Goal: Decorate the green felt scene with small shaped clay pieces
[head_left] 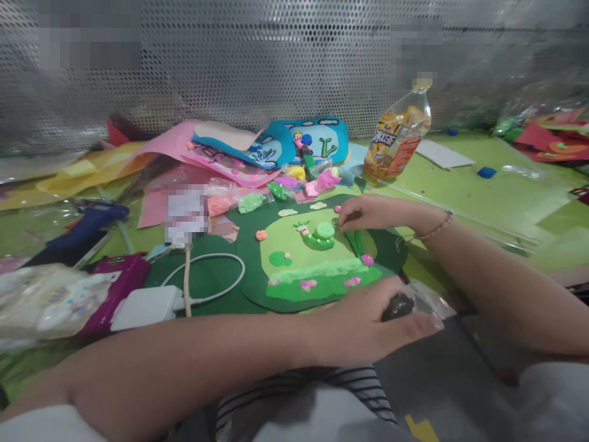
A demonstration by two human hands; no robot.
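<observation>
Clay picture (308, 256), near bench edge (429, 269) — probably soft; hold by rim. Left hand (350, 328) clasps bagged clay (400, 305); right hand (368, 212) — grip unclear.

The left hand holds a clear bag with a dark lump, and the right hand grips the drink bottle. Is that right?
Not quite: the head view shows the right hand over the green picture, beside the clay snail, not on the drink bottle. The rest holds.
</observation>
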